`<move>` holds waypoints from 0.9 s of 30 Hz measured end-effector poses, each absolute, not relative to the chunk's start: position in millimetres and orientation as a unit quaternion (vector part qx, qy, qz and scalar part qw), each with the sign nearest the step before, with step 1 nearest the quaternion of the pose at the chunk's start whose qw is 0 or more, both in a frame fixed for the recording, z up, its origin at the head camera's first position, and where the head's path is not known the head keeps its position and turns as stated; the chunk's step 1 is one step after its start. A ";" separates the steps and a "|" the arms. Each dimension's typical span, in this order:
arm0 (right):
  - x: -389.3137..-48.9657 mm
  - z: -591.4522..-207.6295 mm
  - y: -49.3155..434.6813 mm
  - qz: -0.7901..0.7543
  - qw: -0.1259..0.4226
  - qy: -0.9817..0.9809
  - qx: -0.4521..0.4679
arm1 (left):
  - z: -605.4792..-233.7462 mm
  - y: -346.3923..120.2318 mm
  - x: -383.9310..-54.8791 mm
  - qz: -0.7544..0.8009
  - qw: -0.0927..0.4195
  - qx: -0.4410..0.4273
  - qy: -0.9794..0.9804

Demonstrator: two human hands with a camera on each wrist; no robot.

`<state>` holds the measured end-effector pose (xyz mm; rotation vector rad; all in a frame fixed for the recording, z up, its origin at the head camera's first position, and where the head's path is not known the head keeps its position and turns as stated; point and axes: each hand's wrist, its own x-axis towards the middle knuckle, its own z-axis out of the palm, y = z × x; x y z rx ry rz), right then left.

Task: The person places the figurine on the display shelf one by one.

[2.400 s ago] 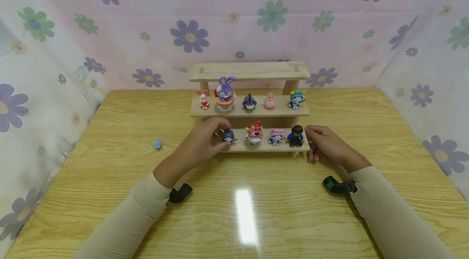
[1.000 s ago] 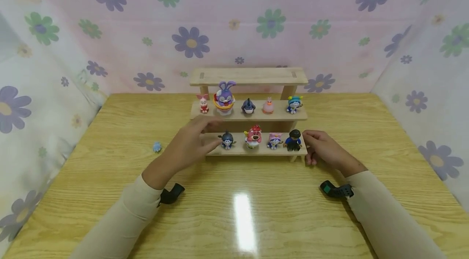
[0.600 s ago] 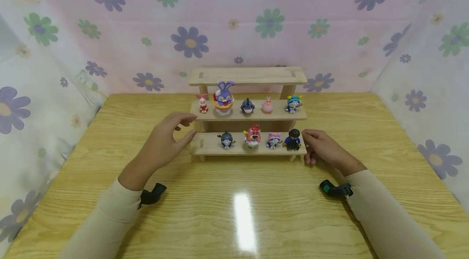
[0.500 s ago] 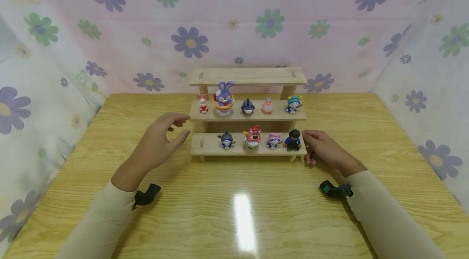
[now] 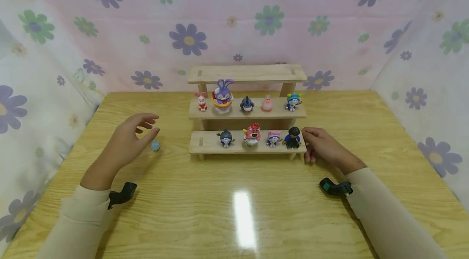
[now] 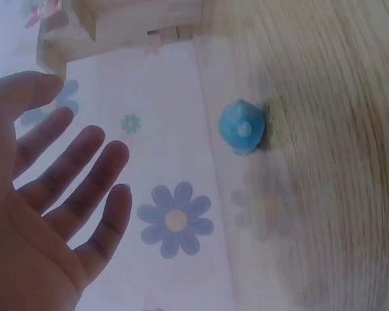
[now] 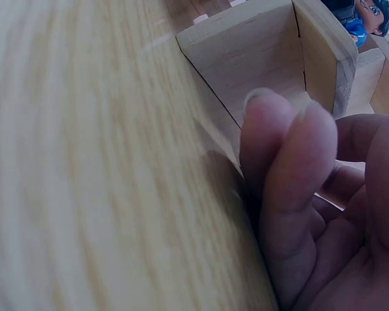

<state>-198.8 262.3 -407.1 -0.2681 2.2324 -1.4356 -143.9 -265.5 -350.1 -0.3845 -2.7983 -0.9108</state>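
Observation:
My left hand is in the air just left of a small blue figurine on the table, holding nothing. Its fingers are spread and relaxed; in the left wrist view the blue figurine lies to the right of the fingertips. My right hand rests by the right end of the wooden tiered shelf, fingers loosely bent, with nothing seen in them. Whether they touch the shelf end is hard to tell. On the lower tier stand a dark-capped figurine, a red bear figurine, a pink-capped figurine and a black-haired figurine.
The middle tier bears a piglet figurine, a purple rabbit figurine, a grey-blue figurine, a pink duck-like figurine and a teal-capped figurine. A flowered cloth hangs behind the table.
My left hand has let go of the dark-capped figurine on the lower tier and moved left, off the shelf, to beside the blue figurine. My right hand has stayed by the shelf end.

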 end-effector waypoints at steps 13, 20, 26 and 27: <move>-200.3 -408.7 263.3 -0.531 0.234 0.809 -0.098 | -361.8 -285.1 -150.1 -0.280 -0.111 -0.099 -0.949; -200.1 -408.2 262.7 -0.529 0.238 0.809 -0.098 | -370.5 -286.3 -150.9 -0.281 -0.139 -0.098 -0.945; -200.6 -408.3 262.6 -0.530 0.231 0.809 -0.101 | -372.5 -285.1 -152.1 -0.277 -0.133 -0.098 -0.947; -200.8 -408.6 262.6 -0.530 0.231 0.810 -0.101 | -373.0 -284.7 -152.5 -0.278 -0.131 -0.099 -0.946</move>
